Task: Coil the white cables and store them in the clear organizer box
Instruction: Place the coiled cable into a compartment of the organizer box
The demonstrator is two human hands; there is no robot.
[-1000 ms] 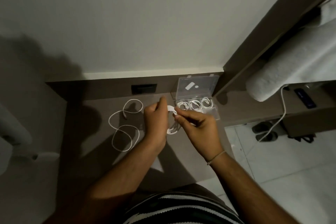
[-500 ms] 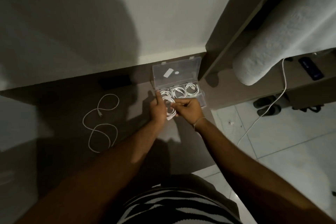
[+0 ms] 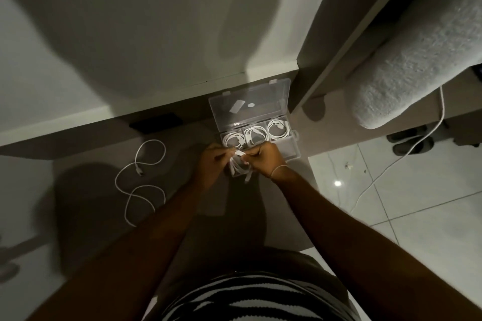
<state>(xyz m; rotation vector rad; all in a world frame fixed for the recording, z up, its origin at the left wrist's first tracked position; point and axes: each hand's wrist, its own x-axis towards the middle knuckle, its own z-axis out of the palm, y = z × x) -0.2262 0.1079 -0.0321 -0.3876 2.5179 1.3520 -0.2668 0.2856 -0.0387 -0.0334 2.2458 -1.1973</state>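
Both hands, left hand (image 3: 211,164) and right hand (image 3: 263,161), pinch one coiled cable (image 3: 238,165) at the box (image 3: 292,150)'s near edge; three far compartments hold coils. A loose cable (image 3: 140,185) lies left.

Single head cam, looks steeply down at desk (image 3: 86,211) from standing height, wide-angle.

We reach both arms forward, our left hand (image 3: 211,164) and right hand (image 3: 263,162) meeting, fingers pinched together around a cable (image 3: 238,165).
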